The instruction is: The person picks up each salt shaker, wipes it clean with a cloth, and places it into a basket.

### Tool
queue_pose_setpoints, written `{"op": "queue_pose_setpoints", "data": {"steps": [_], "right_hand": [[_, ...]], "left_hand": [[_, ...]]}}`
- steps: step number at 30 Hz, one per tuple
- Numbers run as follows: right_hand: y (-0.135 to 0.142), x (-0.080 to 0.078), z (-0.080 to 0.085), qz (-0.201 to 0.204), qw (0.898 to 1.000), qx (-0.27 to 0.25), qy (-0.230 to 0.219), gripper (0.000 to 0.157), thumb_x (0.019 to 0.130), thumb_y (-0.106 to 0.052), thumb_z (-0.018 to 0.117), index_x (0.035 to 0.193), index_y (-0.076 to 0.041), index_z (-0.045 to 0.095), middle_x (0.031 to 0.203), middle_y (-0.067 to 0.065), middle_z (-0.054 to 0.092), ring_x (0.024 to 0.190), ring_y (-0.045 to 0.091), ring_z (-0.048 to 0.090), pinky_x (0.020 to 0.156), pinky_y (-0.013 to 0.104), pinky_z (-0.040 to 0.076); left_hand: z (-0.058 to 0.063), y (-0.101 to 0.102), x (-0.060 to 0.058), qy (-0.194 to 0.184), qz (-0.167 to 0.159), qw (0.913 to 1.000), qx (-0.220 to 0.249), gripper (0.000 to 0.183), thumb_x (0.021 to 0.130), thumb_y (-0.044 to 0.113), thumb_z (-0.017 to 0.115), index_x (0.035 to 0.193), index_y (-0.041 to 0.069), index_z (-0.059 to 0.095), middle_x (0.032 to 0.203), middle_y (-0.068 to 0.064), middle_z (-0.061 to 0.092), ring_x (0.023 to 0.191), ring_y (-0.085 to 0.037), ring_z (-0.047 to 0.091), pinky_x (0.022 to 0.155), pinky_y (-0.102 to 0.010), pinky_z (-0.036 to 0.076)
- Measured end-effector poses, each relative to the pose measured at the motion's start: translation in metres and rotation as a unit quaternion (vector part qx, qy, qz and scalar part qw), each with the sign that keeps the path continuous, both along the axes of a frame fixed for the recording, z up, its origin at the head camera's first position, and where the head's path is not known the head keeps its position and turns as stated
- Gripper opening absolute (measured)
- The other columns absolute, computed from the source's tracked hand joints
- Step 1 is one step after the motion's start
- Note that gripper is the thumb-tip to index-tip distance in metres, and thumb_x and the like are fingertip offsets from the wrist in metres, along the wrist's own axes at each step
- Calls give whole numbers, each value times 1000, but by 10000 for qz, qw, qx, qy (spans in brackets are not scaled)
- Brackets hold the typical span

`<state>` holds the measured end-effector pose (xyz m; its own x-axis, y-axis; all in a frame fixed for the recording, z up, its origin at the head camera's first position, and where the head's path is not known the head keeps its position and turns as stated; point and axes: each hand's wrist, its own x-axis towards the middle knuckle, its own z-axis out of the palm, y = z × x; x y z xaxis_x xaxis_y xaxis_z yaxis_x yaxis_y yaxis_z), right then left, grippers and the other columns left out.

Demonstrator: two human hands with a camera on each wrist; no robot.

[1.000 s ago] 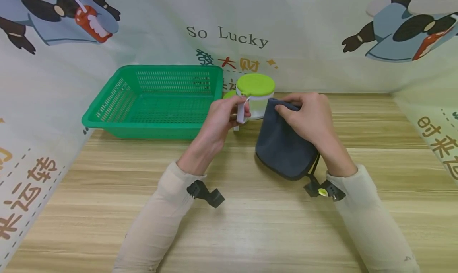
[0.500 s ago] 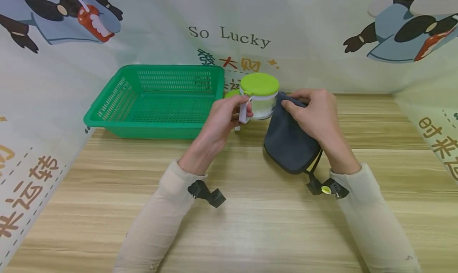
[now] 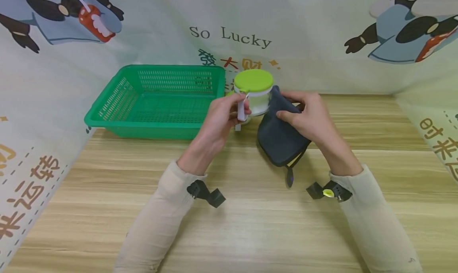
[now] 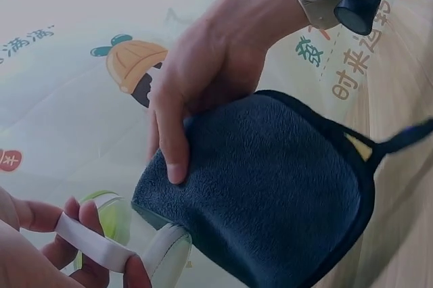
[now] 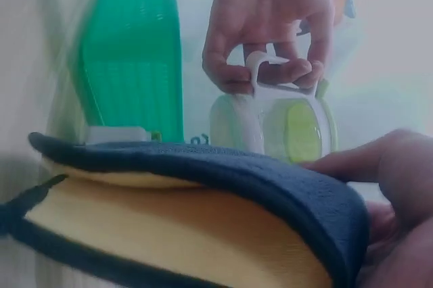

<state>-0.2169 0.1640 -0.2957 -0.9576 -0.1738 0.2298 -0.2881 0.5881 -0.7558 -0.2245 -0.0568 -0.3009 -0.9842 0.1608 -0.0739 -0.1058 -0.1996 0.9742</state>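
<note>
My left hand (image 3: 220, 117) holds a clear seasoning jar (image 3: 260, 102) by its white handle (image 4: 91, 242), fingers hooked through it. The jar is upright, raised off the table, with its bright green lid (image 3: 254, 80) on. Against the jar's right side lies a dark blue plush cleaning cloth (image 3: 280, 135), which my right hand (image 3: 312, 116) pinches near its top, thumb on the outer face. Seen from the right wrist, the cloth is folded over, its yellow inner side (image 5: 183, 224) showing. A dark hanging loop (image 3: 290, 176) dangles from its lower edge.
A green plastic basket (image 3: 154, 130) stands at the back left. Right of it, behind my left hand, a second jar with a white handle (image 3: 237, 127) stands mostly hidden. A printed backdrop (image 3: 304, 34) rises behind the wooden table (image 3: 250, 217).
Jar and cloth shifted right, then back left, the jar now slightly higher. The cloth's lower end has swung left and up, so its hanging loop now hangs clear of my right wrist.
</note>
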Motion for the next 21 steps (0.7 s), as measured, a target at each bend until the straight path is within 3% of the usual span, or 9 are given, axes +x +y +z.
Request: {"op": "queue_pose_setpoints", "data": {"steps": [3, 6, 8, 15, 21], "right_hand": [[0, -1, -2, 133, 9999, 47, 50, 47, 97, -11, 67, 144, -12, 60, 141, 18, 65, 115, 30, 70, 84, 21, 56], [-1, -2, -5, 133, 9998, 93, 138, 45, 101, -10, 63, 145, -12, 59, 146, 18, 60, 132, 32, 61, 101, 36, 52], [-2, -3, -6, 102, 9997, 32, 207, 43, 102, -8, 61, 145, -11, 59, 147, 18, 59, 135, 32, 58, 104, 44, 49], [-1, -3, -7, -53, 9989, -129, 442, 37, 104, -13, 61, 140, -9, 64, 142, 18, 64, 135, 35, 59, 112, 50, 47], [4, -3, -3, -285, 9993, -135, 207, 36, 103, -16, 61, 139, -12, 66, 142, 17, 64, 138, 33, 57, 112, 50, 46]], "left_hand": [[0, -1, -1, -2, 28, 10000, 72, 25, 106, 22, 54, 94, 3, 65, 86, -2, 64, 88, -21, 60, 82, -31, 48], [0, -1, -1, 15, 44, 9999, 130, 24, 106, 22, 54, 95, 3, 65, 86, -2, 63, 88, -20, 60, 81, -30, 48], [0, -2, -1, 33, 49, 9999, 126, 24, 106, 22, 53, 95, 3, 64, 86, -2, 63, 87, -20, 60, 80, -30, 48], [0, -4, -2, 126, -2, 9999, -93, 27, 105, 23, 55, 90, 3, 64, 86, -2, 62, 86, -21, 59, 80, -30, 46], [0, -5, 0, 247, -122, 9994, -223, 29, 102, 21, 54, 79, 6, 61, 81, -3, 58, 78, -19, 53, 76, -31, 43]]}}
